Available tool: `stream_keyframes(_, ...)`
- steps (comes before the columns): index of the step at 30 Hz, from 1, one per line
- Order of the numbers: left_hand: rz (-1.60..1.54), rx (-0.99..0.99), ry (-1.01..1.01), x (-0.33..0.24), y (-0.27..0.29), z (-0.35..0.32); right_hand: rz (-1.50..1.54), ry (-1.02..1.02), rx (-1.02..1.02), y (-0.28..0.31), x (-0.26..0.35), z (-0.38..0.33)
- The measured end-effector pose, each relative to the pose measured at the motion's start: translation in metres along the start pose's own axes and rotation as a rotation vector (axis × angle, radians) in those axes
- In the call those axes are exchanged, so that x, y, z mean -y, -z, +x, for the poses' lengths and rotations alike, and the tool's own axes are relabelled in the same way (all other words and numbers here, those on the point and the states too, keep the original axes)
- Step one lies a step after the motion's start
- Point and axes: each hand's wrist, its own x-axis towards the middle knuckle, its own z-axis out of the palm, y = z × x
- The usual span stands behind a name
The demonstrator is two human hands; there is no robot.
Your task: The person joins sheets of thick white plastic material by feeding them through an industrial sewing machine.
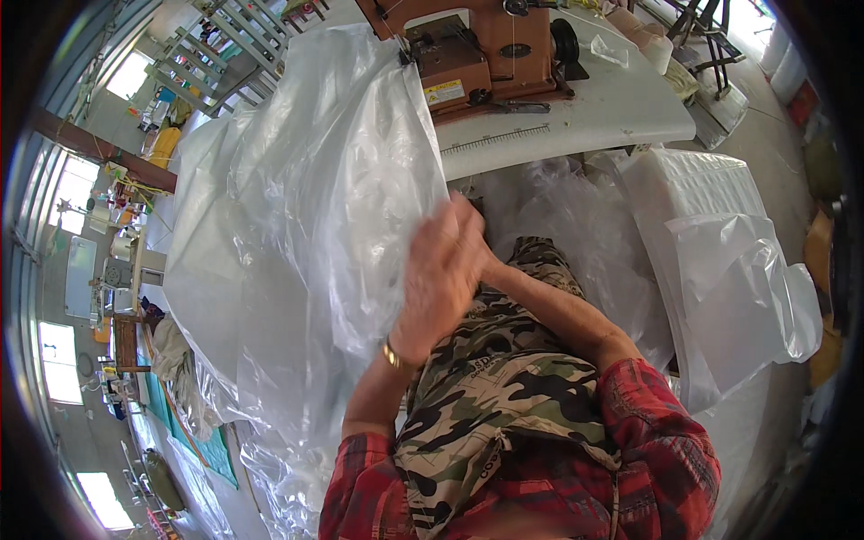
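A large translucent plastic sheet (pixel 297 189) runs from the sewing machine (pixel 486 54) down over the table's left side toward my lap. My left hand (pixel 439 270), with a gold band at the wrist, is at the sheet's right edge, its fingers smeared by motion. My right hand (pixel 487 263) meets it from the right and is mostly hidden behind it. Whether either hand grips the sheet's edge cannot be made out. The sheet's upper corner lies by the needle area of the brown machine.
Stacked, folded clear plastic (pixel 711 243) stands to the right of my knees. More crumpled film (pixel 576 234) lies under the table edge (pixel 612 130). A grey slatted rack (pixel 211 58) is at the far left; a dark metal stand (pixel 711 40) is at the far right.
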Motion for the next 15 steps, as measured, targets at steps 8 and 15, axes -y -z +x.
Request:
stream_keyframes(8, 0.337, -0.11, 0.435, 0.079, -0.027, -0.039, -0.046, -0.101, -0.163, 0.041, -0.001, -0.022)
stream_keyframes(15, -0.544, -0.433, 0.727, 0.113, -0.009, -0.059, -0.636, 0.783, -0.596, 0.049, 0.058, -0.036)
